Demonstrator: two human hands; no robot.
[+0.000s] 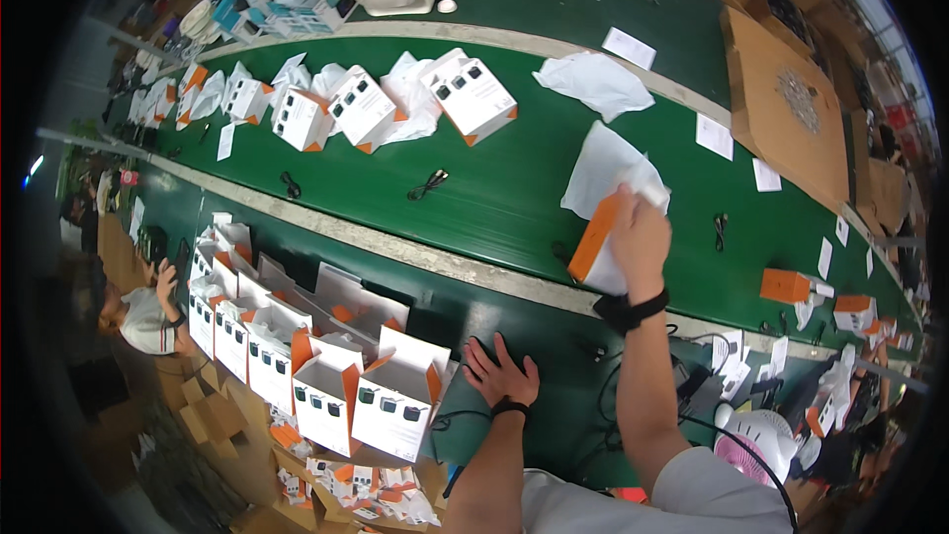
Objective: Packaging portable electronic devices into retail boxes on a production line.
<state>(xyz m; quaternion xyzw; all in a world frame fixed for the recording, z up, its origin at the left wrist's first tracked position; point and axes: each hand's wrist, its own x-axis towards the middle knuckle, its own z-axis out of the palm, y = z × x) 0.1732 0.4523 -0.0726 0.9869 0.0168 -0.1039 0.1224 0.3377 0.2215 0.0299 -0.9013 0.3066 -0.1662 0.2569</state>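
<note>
My right hand (643, 237) reaches over the green conveyor belt (494, 198) with its fingers closed round an orange and white box (596, 235). The box is tilted near the belt's near edge, and the hand covers part of it. A white plastic bag (603, 166) lies against the far side of that hand; whether it is joined to the box I cannot tell. My left hand (502, 376) rests on the dark green table (554, 415), fingers spread and holding nothing. Just left of it stands an open-topped white box (395, 410) with orange inner flaps and dark devices printed on its front.
Several similar open boxes (282, 371) line the table at left. On the belt lie filled boxes (474, 94), coiled black cables (428, 184) and another white bag (596, 82). A white and pink fan (756, 445) and loose wires sit at right. Another person (148, 316) works at far left.
</note>
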